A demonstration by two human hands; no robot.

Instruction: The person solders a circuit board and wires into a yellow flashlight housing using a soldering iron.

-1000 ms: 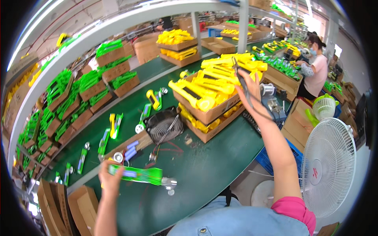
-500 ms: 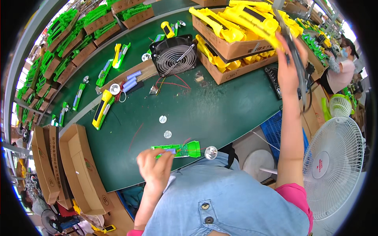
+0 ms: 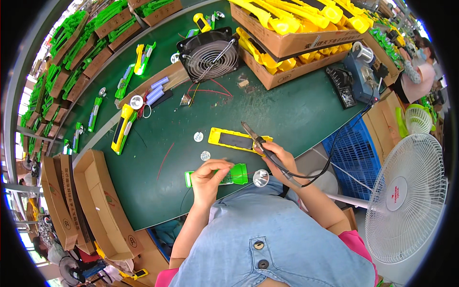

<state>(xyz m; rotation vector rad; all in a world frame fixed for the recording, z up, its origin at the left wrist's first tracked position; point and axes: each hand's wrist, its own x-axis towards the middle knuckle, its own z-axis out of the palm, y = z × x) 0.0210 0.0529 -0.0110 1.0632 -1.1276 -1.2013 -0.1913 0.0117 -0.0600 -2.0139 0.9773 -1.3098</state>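
Right hand (image 3: 281, 161) has swung down near left hand (image 3: 207, 182), clasping soldering iron (image 3: 270, 154).

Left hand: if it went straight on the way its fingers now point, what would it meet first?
Probably the green casing, whose wide end shows just right of the left hand; depth is unclear, so it might pass above.

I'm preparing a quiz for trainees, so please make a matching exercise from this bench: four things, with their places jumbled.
1. soldering iron
2. green casing
3. blue cells
4. silver reflector cup

A. left of the black fan
B. just beyond the casing's right end
C. in the right hand
D. partly hidden behind the left hand

Pairs: 1-C, 2-D, 3-A, 4-B
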